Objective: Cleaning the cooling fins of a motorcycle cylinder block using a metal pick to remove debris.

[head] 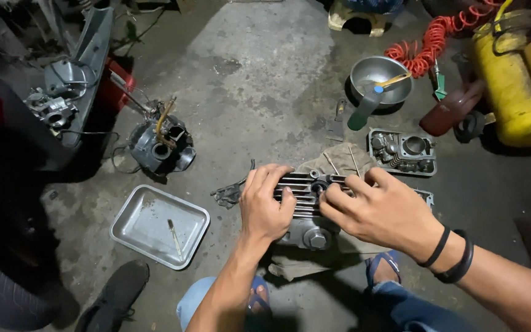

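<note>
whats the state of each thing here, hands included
left hand: grip closed over the finned engine part's left end
right hand: fingertips pinching at the part's middle
finned engine part: on a rag, fins up, held by both hands
metal tray: flat on the floor, a thin tool inside
steel bowl: upright, a stick resting in it
green bottle: leaning against the bowl

Empty metal tray (pixel 155 215) left; steel bowl (pixel 380 77), orange coiled hose (pixel 434 40), yellow tank (pixel 517 80) right.
</note>
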